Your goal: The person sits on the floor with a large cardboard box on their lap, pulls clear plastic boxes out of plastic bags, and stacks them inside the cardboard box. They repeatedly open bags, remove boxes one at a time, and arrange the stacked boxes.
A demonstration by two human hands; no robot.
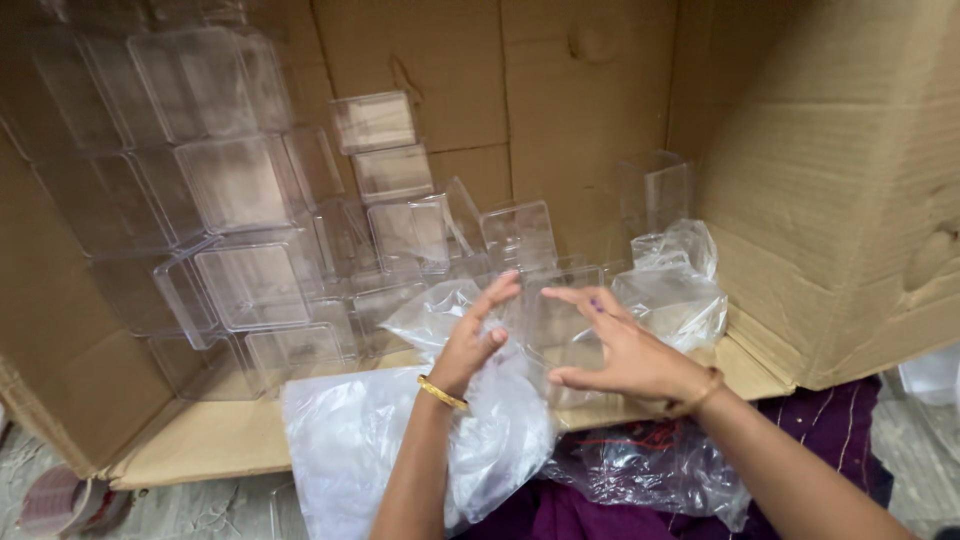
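My left hand [478,335] and my right hand [622,350] meet at the mouth of a big cardboard box lying on its side [590,90]. Between them they hold a clear plastic box [552,322], fingers spread along its left and right sides. A gold bangle sits on each wrist. Under the hands lies a crumpled clear plastic bag [370,440] that spills out over the box's lower flap.
Several clear plastic boxes are stacked in rows inside the carton at the left [235,185]. More stand at the back [390,170]. Another crumpled clear bag [675,285] lies at the right. Purple cloth [830,415] covers the floor in front.
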